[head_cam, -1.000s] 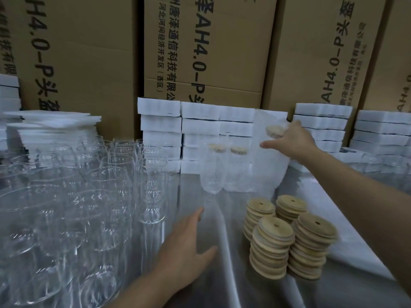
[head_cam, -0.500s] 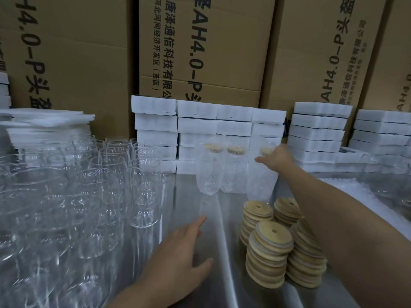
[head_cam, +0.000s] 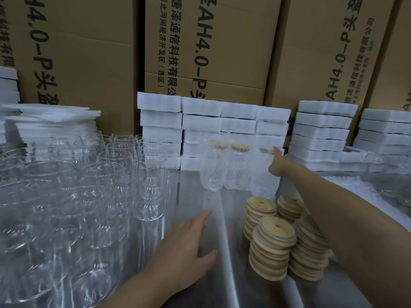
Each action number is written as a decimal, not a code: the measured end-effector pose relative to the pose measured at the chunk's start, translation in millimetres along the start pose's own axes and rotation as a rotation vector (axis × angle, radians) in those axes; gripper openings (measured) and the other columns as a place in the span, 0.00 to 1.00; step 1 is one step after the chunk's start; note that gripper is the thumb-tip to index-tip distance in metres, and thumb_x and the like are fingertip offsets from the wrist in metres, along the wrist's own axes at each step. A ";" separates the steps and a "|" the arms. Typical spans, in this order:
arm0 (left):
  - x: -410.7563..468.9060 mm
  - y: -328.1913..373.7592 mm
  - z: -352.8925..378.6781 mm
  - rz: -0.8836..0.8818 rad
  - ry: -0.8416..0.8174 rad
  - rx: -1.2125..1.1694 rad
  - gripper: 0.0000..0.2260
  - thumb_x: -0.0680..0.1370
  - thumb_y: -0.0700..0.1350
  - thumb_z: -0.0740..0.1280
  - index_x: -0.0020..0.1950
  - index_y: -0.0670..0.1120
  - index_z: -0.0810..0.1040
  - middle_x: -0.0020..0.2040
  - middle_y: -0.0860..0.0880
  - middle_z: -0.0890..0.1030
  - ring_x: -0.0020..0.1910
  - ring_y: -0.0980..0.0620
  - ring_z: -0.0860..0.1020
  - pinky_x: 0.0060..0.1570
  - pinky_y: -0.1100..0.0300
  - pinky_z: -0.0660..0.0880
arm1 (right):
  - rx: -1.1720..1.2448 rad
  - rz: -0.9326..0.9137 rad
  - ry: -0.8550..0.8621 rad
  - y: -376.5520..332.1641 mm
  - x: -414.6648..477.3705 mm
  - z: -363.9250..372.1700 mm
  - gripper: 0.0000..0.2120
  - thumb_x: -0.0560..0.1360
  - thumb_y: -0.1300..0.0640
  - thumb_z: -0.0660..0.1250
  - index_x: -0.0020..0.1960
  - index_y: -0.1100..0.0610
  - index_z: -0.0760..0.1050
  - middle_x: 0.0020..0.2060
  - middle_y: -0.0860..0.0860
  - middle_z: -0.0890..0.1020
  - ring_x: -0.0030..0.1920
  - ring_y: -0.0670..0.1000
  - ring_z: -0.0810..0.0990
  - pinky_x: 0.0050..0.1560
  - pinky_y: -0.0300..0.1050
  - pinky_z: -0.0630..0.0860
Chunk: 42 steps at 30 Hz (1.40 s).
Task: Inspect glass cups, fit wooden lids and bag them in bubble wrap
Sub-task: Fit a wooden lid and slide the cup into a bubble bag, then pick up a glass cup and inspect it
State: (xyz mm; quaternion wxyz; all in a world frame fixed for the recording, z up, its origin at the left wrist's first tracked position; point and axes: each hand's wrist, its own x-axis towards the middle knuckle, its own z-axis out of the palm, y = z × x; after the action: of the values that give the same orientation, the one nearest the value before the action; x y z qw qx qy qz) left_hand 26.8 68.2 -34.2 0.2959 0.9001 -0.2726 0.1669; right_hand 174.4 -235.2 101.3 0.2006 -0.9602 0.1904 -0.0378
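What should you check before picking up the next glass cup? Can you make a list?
1. Third wrapped cup standing upright beside the other two: ok.
2. Right hand let go of it: cannot tell, the fingers are at its top.
3. Left hand empty and open: ok, it hovers over the table near the bare cups.
4. Bare cups within reach: ok, many stand at the left.
5. Wooden lids ready: ok, four stacks sit in front.
6. Next cup free of cracks: cannot tell, the glass is too blurry.
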 end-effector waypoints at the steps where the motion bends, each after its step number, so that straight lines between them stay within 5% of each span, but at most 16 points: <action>1: 0.1 0.2 -0.3 -0.004 -0.003 0.003 0.35 0.76 0.61 0.65 0.78 0.61 0.49 0.68 0.62 0.68 0.68 0.64 0.65 0.62 0.72 0.58 | -0.035 0.007 0.013 -2.2 -4.8 -3.7 0.36 0.81 0.58 0.55 0.77 0.52 0.32 0.64 0.67 0.64 0.57 0.71 0.67 0.55 0.60 0.70; 3: 0.6 -0.4 -0.7 -0.008 -0.008 0.012 0.34 0.76 0.60 0.65 0.78 0.60 0.51 0.68 0.61 0.68 0.67 0.63 0.65 0.61 0.72 0.59 | -0.034 -0.043 0.193 -13.2 -17.4 -13.0 0.37 0.80 0.56 0.59 0.78 0.53 0.37 0.76 0.63 0.49 0.73 0.66 0.56 0.71 0.61 0.60; 6: 1.9 -1.4 -1.2 -0.022 -0.013 0.015 0.32 0.76 0.58 0.66 0.77 0.59 0.56 0.68 0.60 0.70 0.67 0.63 0.66 0.63 0.70 0.60 | 0.150 -0.301 0.565 -47.9 -51.7 -31.2 0.30 0.76 0.62 0.61 0.76 0.56 0.56 0.73 0.59 0.62 0.69 0.61 0.65 0.68 0.56 0.65; 8: 1.9 -2.3 -2.9 -0.053 -0.022 0.005 0.29 0.77 0.57 0.66 0.76 0.58 0.60 0.67 0.59 0.71 0.67 0.62 0.67 0.64 0.69 0.62 | 0.297 -0.459 0.637 -80.7 -80.8 -39.6 0.26 0.75 0.64 0.58 0.73 0.56 0.62 0.70 0.55 0.65 0.66 0.56 0.69 0.64 0.51 0.69; 10: 1.8 -3.4 -4.4 -0.088 -0.022 -0.004 0.27 0.77 0.56 0.67 0.74 0.58 0.63 0.66 0.59 0.72 0.66 0.61 0.69 0.64 0.68 0.63 | 0.426 -0.574 0.556 -110.7 -112.1 -41.1 0.20 0.77 0.62 0.57 0.68 0.54 0.67 0.66 0.52 0.71 0.59 0.52 0.74 0.56 0.47 0.73; 13: 3.3 -3.7 -8.1 -0.161 -0.013 -0.046 0.23 0.76 0.54 0.69 0.70 0.57 0.69 0.62 0.58 0.75 0.60 0.60 0.73 0.61 0.65 0.68 | 0.405 -0.718 0.208 -140.4 -161.5 -23.0 0.14 0.78 0.57 0.60 0.63 0.51 0.72 0.59 0.51 0.77 0.48 0.50 0.78 0.36 0.35 0.73; 15: 3.8 -2.7 -10.7 -0.218 -0.010 -0.090 0.21 0.75 0.51 0.70 0.67 0.56 0.73 0.58 0.57 0.76 0.54 0.59 0.76 0.60 0.62 0.72 | 0.156 -0.835 0.024 -150.6 -185.6 3.4 0.21 0.78 0.51 0.63 0.70 0.51 0.67 0.67 0.51 0.72 0.58 0.51 0.76 0.47 0.34 0.72; 18: 3.8 -2.1 -12.3 -0.283 0.026 -0.100 0.19 0.74 0.49 0.69 0.65 0.53 0.75 0.55 0.57 0.76 0.53 0.57 0.77 0.59 0.59 0.73 | 0.009 -0.892 -0.100 -156.4 -204.9 46.9 0.31 0.77 0.42 0.63 0.76 0.50 0.59 0.76 0.52 0.59 0.72 0.53 0.64 0.71 0.47 0.63; 23: 5.6 -3.6 -15.6 -0.369 0.087 -0.067 0.15 0.75 0.51 0.69 0.61 0.54 0.77 0.54 0.58 0.78 0.54 0.54 0.78 0.56 0.59 0.73 | 0.028 -0.791 -0.070 -153.1 -203.2 77.9 0.24 0.77 0.42 0.63 0.67 0.55 0.69 0.74 0.55 0.59 0.62 0.52 0.74 0.64 0.47 0.68; 26: 7.2 -4.9 -16.6 -0.407 0.108 -0.049 0.14 0.75 0.52 0.68 0.60 0.54 0.77 0.57 0.57 0.79 0.57 0.53 0.77 0.55 0.60 0.72 | 0.135 -0.806 -0.031 -150.0 -200.6 84.5 0.27 0.77 0.45 0.64 0.72 0.54 0.62 0.71 0.55 0.64 0.62 0.54 0.73 0.59 0.46 0.68; 29: 7.6 -5.3 -16.8 -0.425 0.109 -0.044 0.13 0.76 0.53 0.67 0.60 0.54 0.77 0.57 0.57 0.79 0.58 0.54 0.77 0.55 0.60 0.71 | 0.147 -0.810 -0.072 -151.6 -197.5 88.3 0.34 0.78 0.45 0.64 0.77 0.46 0.50 0.77 0.55 0.54 0.71 0.56 0.65 0.67 0.49 0.63; 31: 7.8 -5.8 -17.1 -0.435 0.107 -0.060 0.13 0.76 0.52 0.67 0.60 0.53 0.77 0.57 0.57 0.79 0.58 0.54 0.77 0.56 0.60 0.72 | 0.099 -0.788 -0.099 -154.1 -195.5 90.2 0.34 0.78 0.44 0.64 0.77 0.44 0.49 0.78 0.55 0.49 0.74 0.57 0.61 0.70 0.50 0.60; 33: 7.9 -6.5 -17.2 -0.445 0.110 -0.071 0.13 0.76 0.52 0.67 0.60 0.53 0.77 0.57 0.56 0.79 0.58 0.53 0.77 0.58 0.59 0.72 | 0.095 -0.779 -0.074 -157.3 -193.6 90.4 0.31 0.78 0.46 0.64 0.76 0.46 0.54 0.77 0.56 0.53 0.69 0.57 0.68 0.67 0.49 0.64; 36: 7.9 -7.0 -18.1 -0.445 0.130 -0.055 0.13 0.76 0.52 0.67 0.60 0.53 0.77 0.56 0.56 0.80 0.58 0.53 0.77 0.56 0.59 0.72 | 0.142 -0.796 -0.008 -159.1 -192.7 89.9 0.20 0.77 0.49 0.66 0.64 0.55 0.66 0.68 0.56 0.65 0.54 0.55 0.76 0.54 0.47 0.71; 42: 10.9 -11.6 -18.0 -0.505 0.148 -0.111 0.07 0.74 0.50 0.68 0.50 0.50 0.79 0.51 0.53 0.82 0.54 0.50 0.79 0.47 0.59 0.72 | 0.358 -0.720 0.083 -136.1 -188.3 93.5 0.13 0.73 0.51 0.72 0.40 0.53 0.68 0.55 0.53 0.73 0.49 0.48 0.71 0.42 0.37 0.65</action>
State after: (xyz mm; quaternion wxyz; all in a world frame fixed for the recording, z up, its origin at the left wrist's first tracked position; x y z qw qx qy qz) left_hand 39.9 83.0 -20.5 0.3961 0.9074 -0.0258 0.1380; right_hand 61.9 -13.5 70.7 0.3305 -0.9132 -0.1597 -0.1770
